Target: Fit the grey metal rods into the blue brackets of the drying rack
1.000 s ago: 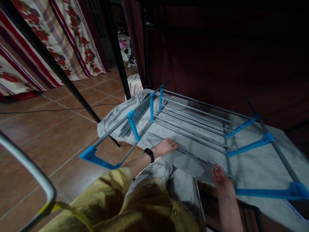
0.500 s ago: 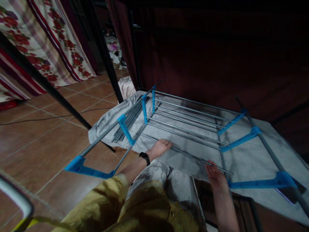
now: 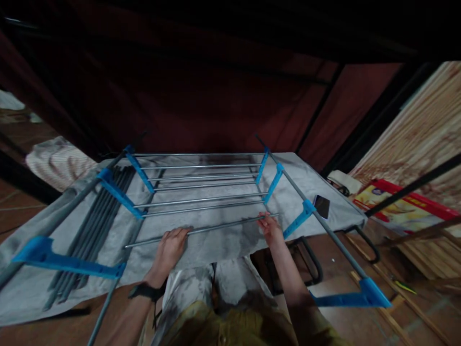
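A thin grey metal rod (image 3: 223, 225) lies across the near part of a half-built rack, held in both hands. My left hand (image 3: 171, 247) is closed over it left of its middle, and my right hand (image 3: 269, 228) pinches it close to its right end. Both rod ends look free of the blue plastic brackets. The rack has blue brackets (image 3: 298, 218) on grey side poles (image 3: 336, 245), with several crossbars (image 3: 201, 201) fitted between the farther brackets. At left, a bundle of loose grey tubes (image 3: 97, 226) rests on the cloth.
Grey cloth (image 3: 216, 250) covers the surface under the rack. A phone (image 3: 321, 206) lies on it at right. Beyond stand a dark red curtain (image 3: 201, 110) and black frame poles. A red and yellow box (image 3: 406, 204) and wooden pieces (image 3: 418, 254) are at right.
The view has swung right, bringing the phone and box into sight. Both hands still hold the rod; my right hand now pinches it near its right end.
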Motion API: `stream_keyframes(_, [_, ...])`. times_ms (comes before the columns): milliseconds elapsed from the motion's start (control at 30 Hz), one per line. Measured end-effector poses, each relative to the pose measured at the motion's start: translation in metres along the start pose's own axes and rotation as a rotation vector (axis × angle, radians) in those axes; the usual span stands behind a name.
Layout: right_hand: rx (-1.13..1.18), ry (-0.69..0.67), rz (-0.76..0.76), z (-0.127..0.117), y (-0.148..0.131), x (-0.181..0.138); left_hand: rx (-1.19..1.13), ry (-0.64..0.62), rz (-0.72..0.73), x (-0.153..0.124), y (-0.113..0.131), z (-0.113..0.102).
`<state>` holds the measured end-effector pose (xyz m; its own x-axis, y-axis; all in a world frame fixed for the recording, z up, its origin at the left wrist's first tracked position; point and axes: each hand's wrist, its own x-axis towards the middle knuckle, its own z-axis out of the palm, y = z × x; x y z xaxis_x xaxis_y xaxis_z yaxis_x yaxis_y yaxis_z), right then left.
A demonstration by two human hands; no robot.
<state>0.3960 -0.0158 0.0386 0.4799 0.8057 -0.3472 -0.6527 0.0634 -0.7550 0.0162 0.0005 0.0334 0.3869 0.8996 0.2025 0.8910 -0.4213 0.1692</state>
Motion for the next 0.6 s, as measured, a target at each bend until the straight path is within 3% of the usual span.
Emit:
stream_keyframes(200, [0.027, 0.005, -0.075, 0.006, -0.008, 0.001, -0.020, 0.049, 0.002, -0.001, -0.007, 0.001])
stream_keyframes(600, [0.046, 0.006, -0.087, 0.015, -0.014, -0.001, -0.024, 0.072, -0.041, -0.007, -0.009, -0.002])
